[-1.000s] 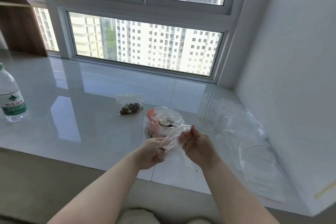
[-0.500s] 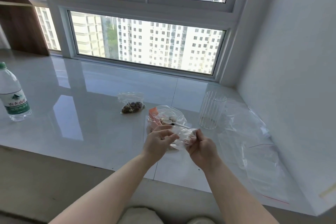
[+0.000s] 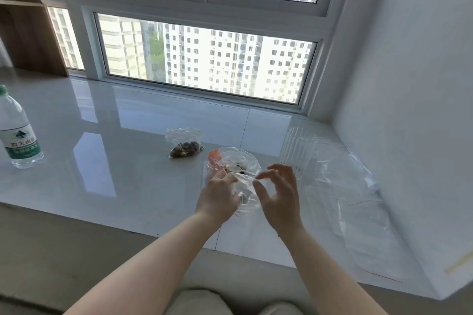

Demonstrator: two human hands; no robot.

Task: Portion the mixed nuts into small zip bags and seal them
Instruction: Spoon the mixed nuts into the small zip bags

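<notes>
A small clear zip bag hangs between my hands just above the sill. My left hand grips its left edge. My right hand hovers beside its right edge with fingers spread and nothing in them. Right behind the small bag sits the large open bag of mixed nuts with an orange patch. Farther back and to the left, a small filled zip bag of nuts lies on the white sill.
A ribbed clear glass stands right of the nut bag. Loose empty clear bags lie along the right wall. A water bottle stands at the far left. A wooden shelf is at back left.
My right hand has let go of the small bag and spread its fingers. My left hand has shifted its grip on the bag, and both hands have moved away from me toward the nut bag.
</notes>
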